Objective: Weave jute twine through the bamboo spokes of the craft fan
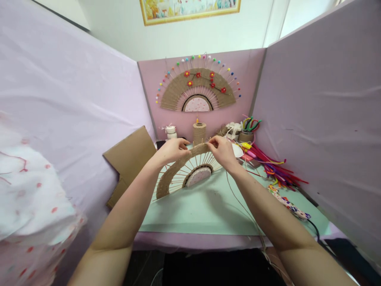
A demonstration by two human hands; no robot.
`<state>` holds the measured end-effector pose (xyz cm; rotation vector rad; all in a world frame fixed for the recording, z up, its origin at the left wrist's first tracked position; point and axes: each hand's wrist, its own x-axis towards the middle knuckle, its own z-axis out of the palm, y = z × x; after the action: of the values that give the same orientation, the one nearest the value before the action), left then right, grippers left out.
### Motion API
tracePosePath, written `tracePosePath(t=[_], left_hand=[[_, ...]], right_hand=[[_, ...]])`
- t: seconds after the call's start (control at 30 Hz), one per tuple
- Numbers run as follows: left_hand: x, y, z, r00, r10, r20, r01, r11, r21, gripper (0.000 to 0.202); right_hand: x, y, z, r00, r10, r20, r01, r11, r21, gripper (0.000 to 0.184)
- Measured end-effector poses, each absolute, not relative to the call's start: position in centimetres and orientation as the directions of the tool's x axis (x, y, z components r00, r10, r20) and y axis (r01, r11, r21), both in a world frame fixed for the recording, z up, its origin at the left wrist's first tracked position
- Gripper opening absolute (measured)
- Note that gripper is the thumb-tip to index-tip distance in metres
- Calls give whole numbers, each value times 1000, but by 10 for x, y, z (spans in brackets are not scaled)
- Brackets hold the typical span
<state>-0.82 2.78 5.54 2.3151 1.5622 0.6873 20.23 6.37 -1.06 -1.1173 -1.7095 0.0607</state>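
Observation:
A half-made fan of thin wooden sticks woven with brown twine [178, 171] stands tilted on the green mat [205, 210], around a pale semicircular base [199, 176]. My left hand [172, 150] grips the woven top edge on its left side, fingers curled. My right hand [222, 151] pinches the twine at the top of the fan, fingers closed. A loose strand of twine [247, 210] trails from the right hand down past the table's front edge.
A spool of twine [199, 133] stands behind the fan. A finished fan with red flowers [199, 89] hangs on the pink back wall. Colourful pipe cleaners [274, 167] lie at right, cardboard [131, 159] leans at left, and small jars [171, 132] stand behind.

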Motion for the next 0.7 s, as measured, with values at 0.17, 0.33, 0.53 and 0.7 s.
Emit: tracePosePath(t=[0.17, 0.33, 0.53, 0.7], left_hand=[[13, 41, 67, 345, 904, 252, 823, -421, 382, 25], [15, 47, 65, 360, 890, 280, 825, -444, 350, 18], [13, 53, 76, 406, 899, 163, 782, -434, 447, 40], [37, 62, 83, 412, 894, 174, 825, -447, 345, 29]], right_hand=[[202, 64, -12, -13, 718, 696, 629, 547, -553, 11], [209, 65, -14, -10, 744, 668, 589, 544, -597, 13], [212, 66, -13, 15, 766, 643, 559, 527, -640, 13], [212, 70, -15, 15, 775, 632, 552, 520, -652, 13]])
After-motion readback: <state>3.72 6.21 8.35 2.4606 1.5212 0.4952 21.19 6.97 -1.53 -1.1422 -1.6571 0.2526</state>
